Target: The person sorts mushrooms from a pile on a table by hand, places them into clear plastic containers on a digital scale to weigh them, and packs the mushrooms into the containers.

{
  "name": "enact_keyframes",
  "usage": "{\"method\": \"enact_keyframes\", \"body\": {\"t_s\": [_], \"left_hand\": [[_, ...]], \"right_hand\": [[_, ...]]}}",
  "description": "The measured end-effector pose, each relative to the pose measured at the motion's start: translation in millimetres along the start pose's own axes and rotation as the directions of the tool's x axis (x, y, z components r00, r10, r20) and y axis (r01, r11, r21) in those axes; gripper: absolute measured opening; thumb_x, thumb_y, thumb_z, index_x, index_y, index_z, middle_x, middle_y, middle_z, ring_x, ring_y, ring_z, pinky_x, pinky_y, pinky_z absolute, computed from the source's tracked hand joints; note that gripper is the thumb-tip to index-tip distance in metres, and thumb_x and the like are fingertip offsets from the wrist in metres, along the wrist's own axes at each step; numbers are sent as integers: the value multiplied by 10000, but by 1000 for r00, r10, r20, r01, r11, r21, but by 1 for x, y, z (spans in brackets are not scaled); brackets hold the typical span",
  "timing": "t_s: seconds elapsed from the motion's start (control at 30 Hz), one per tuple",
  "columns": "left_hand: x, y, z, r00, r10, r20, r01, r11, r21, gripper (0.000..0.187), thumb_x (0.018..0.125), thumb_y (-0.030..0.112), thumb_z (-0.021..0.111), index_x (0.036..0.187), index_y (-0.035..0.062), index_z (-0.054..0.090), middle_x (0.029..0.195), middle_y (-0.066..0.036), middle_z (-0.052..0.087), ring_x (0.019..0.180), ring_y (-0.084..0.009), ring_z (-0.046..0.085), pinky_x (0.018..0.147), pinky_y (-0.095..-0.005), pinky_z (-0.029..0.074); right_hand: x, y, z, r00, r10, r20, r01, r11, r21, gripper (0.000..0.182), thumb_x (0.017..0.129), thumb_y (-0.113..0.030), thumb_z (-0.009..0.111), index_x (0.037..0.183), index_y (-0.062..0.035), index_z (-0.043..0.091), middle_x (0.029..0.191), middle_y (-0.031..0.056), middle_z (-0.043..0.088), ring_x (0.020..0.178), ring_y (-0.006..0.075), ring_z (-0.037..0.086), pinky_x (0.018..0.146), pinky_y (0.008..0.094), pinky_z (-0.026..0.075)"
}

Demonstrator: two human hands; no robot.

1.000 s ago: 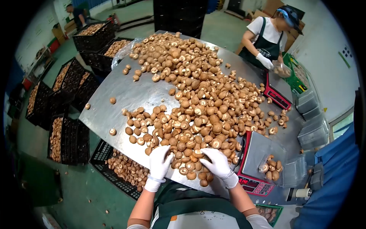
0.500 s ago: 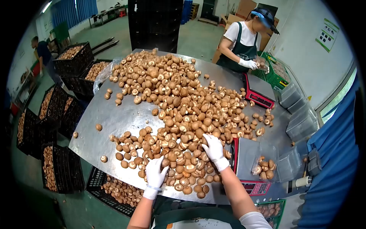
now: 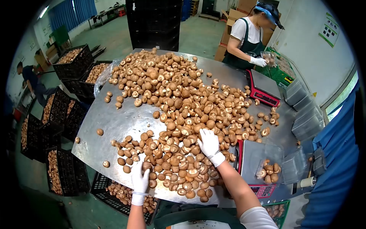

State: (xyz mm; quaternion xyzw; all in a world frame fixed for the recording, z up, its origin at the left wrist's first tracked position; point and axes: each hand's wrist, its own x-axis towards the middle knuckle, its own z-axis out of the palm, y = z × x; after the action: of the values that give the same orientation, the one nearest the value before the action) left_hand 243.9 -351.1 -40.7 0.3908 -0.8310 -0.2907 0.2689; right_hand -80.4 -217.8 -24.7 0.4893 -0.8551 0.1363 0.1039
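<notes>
Brown mushrooms [image 3: 181,110] lie in a large heap across the metal table [image 3: 110,122]. At the heap's front left edge is my left hand [image 3: 140,179] in a white glove, thumb apart from the fingers, with a mushroom right beside the fingertips. My right hand [image 3: 209,144], also gloved, rests on the heap with its fingers stretched over the mushrooms; its fingertips are partly hidden. A clear plastic tray [image 3: 262,172] of several mushrooms sits on the near red scale [image 3: 249,152], to the right of my right hand.
Another person [image 3: 248,42] holds a clear tray by the far scale [image 3: 265,86]. Empty clear trays [image 3: 305,118] stack along the right edge. Black crates [image 3: 68,168] of mushrooms stand left; another crate [image 3: 99,187] sits below the front edge. A second person [image 3: 32,82] bends at far left.
My left hand has moved left and slightly down, toward the table's front edge. My right hand has shifted slightly up and left over the heap. The person at far left has bent forward.
</notes>
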Motion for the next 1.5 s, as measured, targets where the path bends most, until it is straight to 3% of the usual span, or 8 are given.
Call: {"method": "enact_keyframes", "body": {"t_s": [0.27, 0.4, 0.47, 0.6, 0.67, 0.93, 1.17, 1.5], "left_hand": [[7, 52, 16, 984, 164, 64, -171, 977, 131, 532, 777, 188, 676, 1268, 50, 523, 1300, -139, 504, 1242, -369, 407, 1025, -468, 320], [9, 61, 17, 989, 138, 55, -141, 989, 52, 461, 790, 164, 664, 1224, 49, 559, 1269, -139, 533, 1240, -365, 421, 1030, -459, 330], [11, 63, 22, 990, 138, 36, -133, 985, -114, 417, 802, 147, 657, 1200, 49, 580, 1239, -148, 559, 1229, -353, 441, 1034, -437, 344], [21, 80, 39, 980, 138, 143, -87, 946, -313, 367, 826, 142, 642, 1177, 46, 600, 1200, -154, 591, 1184, -338, 500, 1018, -410, 376], [19, 83, 42, 967, 95, 235, 7, 917, -399, 390, 864, 149, 622, 1234, 42, 561, 1184, -151, 604, 1102, -291, 571, 961, -362, 435], [21, 77, 39, 675, -172, 718, 733, 38, -680, 556, 984, 273, 464, 1466, 106, 241, 1288, -123, 536, 961, -175, 625, 682, -220, 485], [38, 85, 53, 996, 76, 44, -58, 948, -313, 308, 823, 128, 645, 1118, 45, 628, 1097, -133, 623, 1020, -273, 585, 883, -344, 467], [35, 78, 85, 929, 341, 144, -331, 939, -90, 343, 792, 87, 624, 1134, 62, 619, 1165, -125, 596, 1088, -312, 533, 961, -391, 423]], "right_hand": [[-4, 17, -6, 999, 30, -24, -22, 957, 288, 473, 771, -141, 650, 1226, -83, 534, 1156, 87, 563, 1057, 278, 539, 889, 397, 460], [8, 7, -49, 821, 304, 484, -399, -302, 866, 258, 888, -171, 584, 1121, -63, 594, 1144, 51, 558, 1025, 161, 567, 842, 302, 497], [19, 5, -45, 857, 279, 433, -340, -325, 882, 230, 896, -208, 594, 1076, -64, 602, 1058, 40, 580, 965, 153, 585, 816, 276, 497], [51, -25, 2, 975, 224, 13, -183, 762, 621, 290, 819, -340, 653, 992, -108, 640, 948, 96, 611, 825, 253, 619, 721, 364, 492], [54, -37, 2, 981, 143, 131, -188, 866, 463, 283, 808, -349, 641, 1001, -142, 638, 928, 119, 595, 820, 294, 608, 725, 388, 492], [-1, -67, -40, 934, -258, 247, 59, 793, 606, 224, 826, -369, 649, 864, -149, 664, 860, 50, 608, 805, 218, 609, 738, 322, 496], [27, 7, -36, 942, 238, 236, -328, 511, 795, 245, 811, -208, 693, 997, -49, 670, 924, 73, 661, 831, 150, 638, 764, 278, 499], [-31, -49, -38, 920, -145, 365, 78, 978, 191, 530, 707, -265, 748, 1199, -179, 572, 1398, 121, 396, 1008, 255, 589, 722, 343, 538]]}}
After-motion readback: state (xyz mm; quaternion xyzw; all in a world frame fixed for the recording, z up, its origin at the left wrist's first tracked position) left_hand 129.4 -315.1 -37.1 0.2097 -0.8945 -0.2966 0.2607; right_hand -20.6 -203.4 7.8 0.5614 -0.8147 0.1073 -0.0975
